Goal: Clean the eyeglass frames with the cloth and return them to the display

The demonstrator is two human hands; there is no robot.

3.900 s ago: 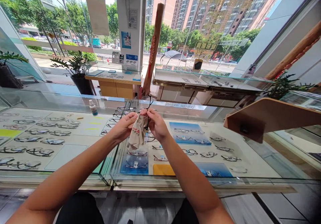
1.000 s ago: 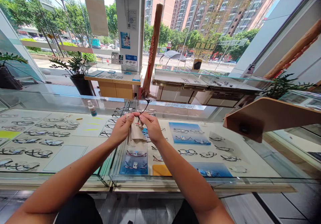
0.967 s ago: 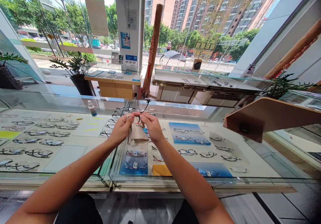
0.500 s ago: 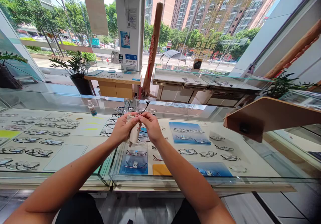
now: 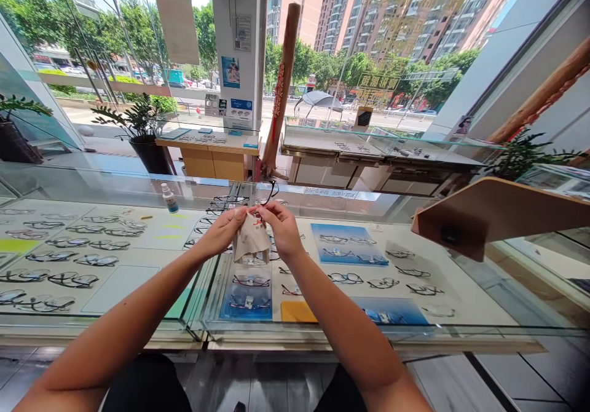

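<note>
Two hands meet in the air above a glass counter (image 5: 322, 338), over the seam where its two cases join. Left hand (image 5: 225, 230) is closed, thumb and fingers pinching the top edge of a beige cloth (image 5: 251, 244). The cloth hangs down between the wrists, with a bit of red print near its top. Right hand (image 5: 283, 230) is closed too, fingertips pinched at the cloth's upper right corner on a pair of dark-rimmed glasses (image 5: 273, 190). Most of the frame is hidden by fingers and cloth; only a thin dark arm shows, curving up behind the knuckles. Thumbs nearly touch. Under the glass lie rows of display frames (image 5: 74, 258), some on blue cards. A small white bottle (image 5: 170, 198) stands on the counter top, well left of the hands. A tan wooden board (image 5: 488, 215) juts in at the right. A potted plant (image 5: 142, 123) stands beyond the counter by the window.
</note>
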